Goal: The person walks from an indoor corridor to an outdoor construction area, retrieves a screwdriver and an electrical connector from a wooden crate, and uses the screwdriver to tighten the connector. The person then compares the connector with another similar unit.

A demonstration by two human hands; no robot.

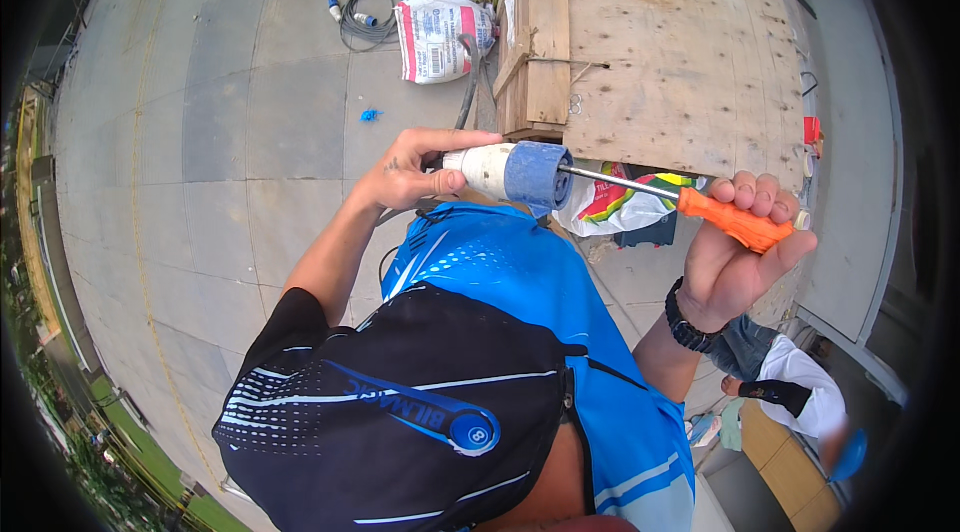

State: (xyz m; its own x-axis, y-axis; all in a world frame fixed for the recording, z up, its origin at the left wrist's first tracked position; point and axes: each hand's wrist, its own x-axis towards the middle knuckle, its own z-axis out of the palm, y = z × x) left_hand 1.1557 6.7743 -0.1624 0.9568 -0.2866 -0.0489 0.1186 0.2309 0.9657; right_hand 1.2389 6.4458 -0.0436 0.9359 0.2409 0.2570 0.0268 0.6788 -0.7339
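My left hand (412,172) is wrapped round the white rear body of a blue and white industrial power connector (535,175). A thick dark cable (467,82) appears just behind that hand. In my right hand (735,252) is the orange handle of a screwdriver (735,222), gripped between fingers and thumb. The screwdriver's metal shaft points left, and its tip reaches the open blue face of the connector. How deep the tip sits is hidden by the rim. Both things are held up in the air in front of my torso.
A large wooden crate (680,52) stands ahead to the right, with colourful plastic sacks (610,207) at its near side. A white and red sack (440,42) and a coiled cable (365,17) lie on the paved floor. Another person (800,387) is at the lower right.
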